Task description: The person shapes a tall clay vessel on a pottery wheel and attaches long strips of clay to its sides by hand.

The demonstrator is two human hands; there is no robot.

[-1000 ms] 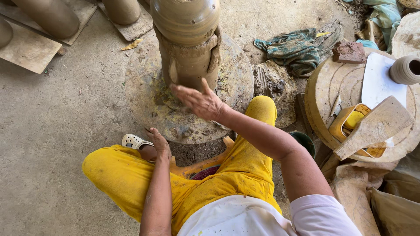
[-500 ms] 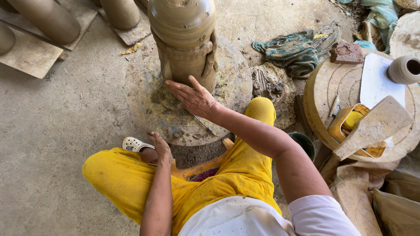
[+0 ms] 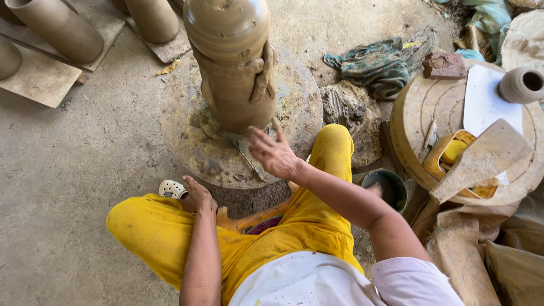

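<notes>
A tall wet clay vessel (image 3: 232, 62) with a rounded top and small lugs on its side stands on a round, mud-smeared wheel (image 3: 187, 130). My right hand (image 3: 273, 152) hovers just in front of the vessel's base with its fingers spread and nothing in it. A thin stick-like tool (image 3: 247, 160) lies on the wheel under that hand. My left hand (image 3: 198, 195) rests loosely on my left knee in yellow trousers, beside a white shoe (image 3: 171, 188), and holds nothing.
Clay cylinders (image 3: 56, 28) stand on boards (image 3: 39, 79) at the top left. To the right are a rag (image 3: 371, 65), a clay lump (image 3: 345, 107), a dark bucket (image 3: 388, 187), and a round wooden disc (image 3: 419, 113) with a yellow tub (image 3: 447, 156) and a small pot (image 3: 521, 85).
My right hand has drawn back a little from the vessel's base toward me. The left hand stays on the knee.
</notes>
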